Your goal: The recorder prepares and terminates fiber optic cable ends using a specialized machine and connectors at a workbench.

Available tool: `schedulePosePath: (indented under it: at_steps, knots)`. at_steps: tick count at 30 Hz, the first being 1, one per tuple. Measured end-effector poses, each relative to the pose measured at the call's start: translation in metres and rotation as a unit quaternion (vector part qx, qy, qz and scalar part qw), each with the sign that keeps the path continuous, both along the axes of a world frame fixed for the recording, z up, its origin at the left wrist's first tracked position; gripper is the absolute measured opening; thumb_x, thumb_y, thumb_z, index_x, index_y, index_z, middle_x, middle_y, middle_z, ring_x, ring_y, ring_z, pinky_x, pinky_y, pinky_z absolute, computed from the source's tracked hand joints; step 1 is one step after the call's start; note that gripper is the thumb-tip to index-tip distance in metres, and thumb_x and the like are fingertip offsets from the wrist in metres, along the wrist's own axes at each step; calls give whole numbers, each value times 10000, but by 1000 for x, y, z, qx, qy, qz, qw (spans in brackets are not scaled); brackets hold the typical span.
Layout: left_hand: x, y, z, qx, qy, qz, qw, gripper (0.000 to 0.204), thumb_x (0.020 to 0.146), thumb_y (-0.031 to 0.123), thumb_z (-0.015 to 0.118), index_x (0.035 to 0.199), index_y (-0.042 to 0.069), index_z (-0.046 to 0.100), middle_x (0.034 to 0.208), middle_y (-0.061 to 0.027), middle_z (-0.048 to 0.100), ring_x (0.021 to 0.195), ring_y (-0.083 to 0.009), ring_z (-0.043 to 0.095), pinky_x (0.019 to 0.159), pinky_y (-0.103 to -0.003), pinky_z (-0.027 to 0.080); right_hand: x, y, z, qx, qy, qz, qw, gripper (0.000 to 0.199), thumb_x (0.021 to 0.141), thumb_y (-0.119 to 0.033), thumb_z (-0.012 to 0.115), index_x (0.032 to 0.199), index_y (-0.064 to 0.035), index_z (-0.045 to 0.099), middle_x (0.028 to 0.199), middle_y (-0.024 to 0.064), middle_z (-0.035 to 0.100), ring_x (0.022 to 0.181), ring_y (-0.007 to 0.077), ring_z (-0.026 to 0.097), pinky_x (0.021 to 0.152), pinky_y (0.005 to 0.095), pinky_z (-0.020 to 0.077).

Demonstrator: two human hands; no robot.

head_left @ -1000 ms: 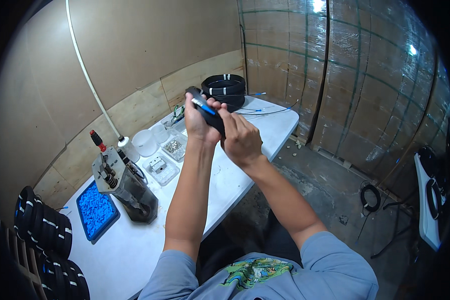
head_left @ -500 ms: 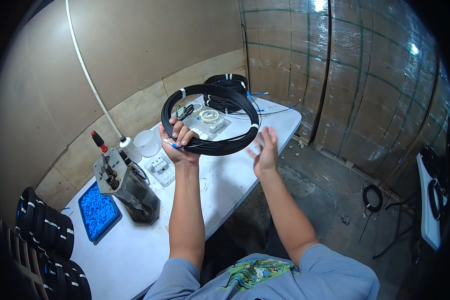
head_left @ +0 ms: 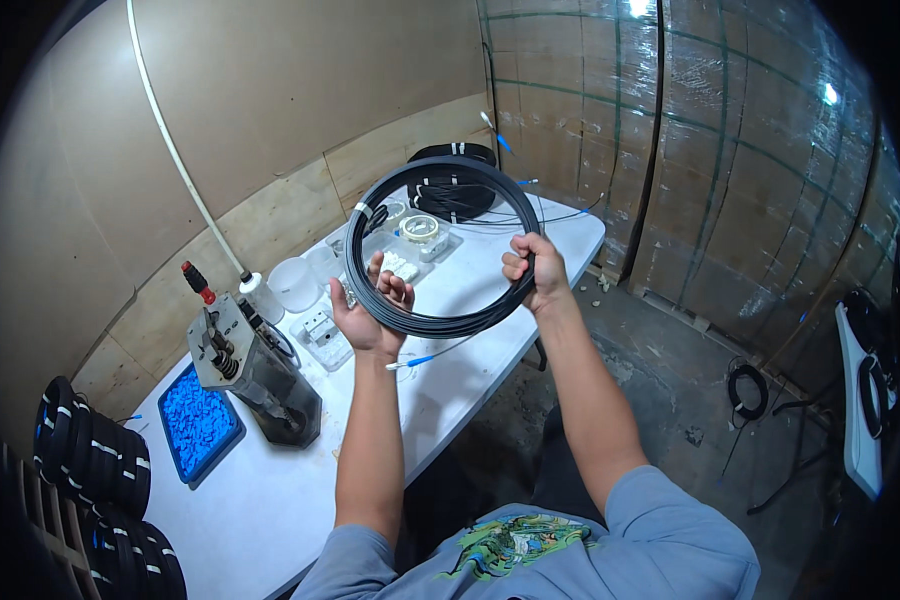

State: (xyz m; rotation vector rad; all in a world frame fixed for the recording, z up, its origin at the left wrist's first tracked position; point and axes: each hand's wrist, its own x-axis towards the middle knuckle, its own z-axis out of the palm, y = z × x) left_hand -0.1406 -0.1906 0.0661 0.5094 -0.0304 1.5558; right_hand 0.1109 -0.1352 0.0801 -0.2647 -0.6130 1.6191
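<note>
Black coiled cable hoop [head_left: 440, 245], thin multi-strand ring, was held upright in air above white surface [head_left: 270, 490].
Left hand [head_left: 368, 310] fingers wrapped lower-left arc; right hand [head_left: 536, 272] fingers pinched right arc.
Judged light, springy, prone to unwinding; best gripped at opposite arcs, near white tape band [head_left: 363, 211].
Blue-tipped loose end [head_left: 410, 362] dangled below left fingers.

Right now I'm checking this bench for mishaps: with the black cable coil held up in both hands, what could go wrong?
1. The black round cable coil is gripped only at its lower arc by the left hand and right hand; its single white tie might not stop the loops springing apart.
2. The loose blue-tipped cable end dangles over the white table and could snag the grey metal bench tool.
</note>
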Motion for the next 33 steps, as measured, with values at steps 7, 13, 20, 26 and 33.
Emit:
schedulePosePath:
  at_steps: [7, 13, 20, 26, 33]
  knots:
    - [-43, 15, 36, -106, 329, 101, 933, 374, 964, 373, 644, 1156, 52, 621, 781, -15, 617, 649, -137, 596, 594, -287, 519, 35, 18, 20, 87, -74, 130, 985, 152, 900, 4, 551, 892, -117, 460, 635, 0, 418, 472, 83, 425, 390, 243, 371]
    - [-37, 19, 21, -147, 327, 114, 927, 173, 916, 173, 680, 827, 149, 534, 573, 73, 373, 446, -45, 352, 411, -234, 308, 40, 21, 38, 132, -166, 153, 965, 146, 970, -168, 629, 999, -117, 495, 696, 3, 494, 500, 97, 498, 431, 242, 457]
    - [-18, 6, -8, -120, 124, 109, 979, 144, 946, 107, 594, 837, 187, 544, 548, 96, 370, 418, -34, 341, 390, -213, 316, 28, 5, -19, 81, -47, 89, 992, 409, 1077, -414, 358, 1248, -97, 554, 1026, 149, 666, 865, 298, 674, 809, 446, 580]
    - [23, 3, -18, -106, -15, 184, 977, 134, 922, 50, 534, 877, 174, 511, 573, 73, 383, 450, -55, 340, 420, -225, 334, -23, -56, -37, 221, 9, 73, 973, 531, 918, -139, 646, 1409, -209, 455, 1300, 136, 570, 1121, 315, 633, 1018, 494, 494]
    - [55, -12, -26, -72, 32, 254, 964, 68, 987, 156, 583, 949, 153, 526, 669, 14, 474, 561, -103, 485, 520, -269, 433, -30, -36, -13, 6, -21, -90, 996, 539, 931, -12, 538, 1417, -228, 454, 703, -19, 408, 547, 89, 428, 518, 285, 408]
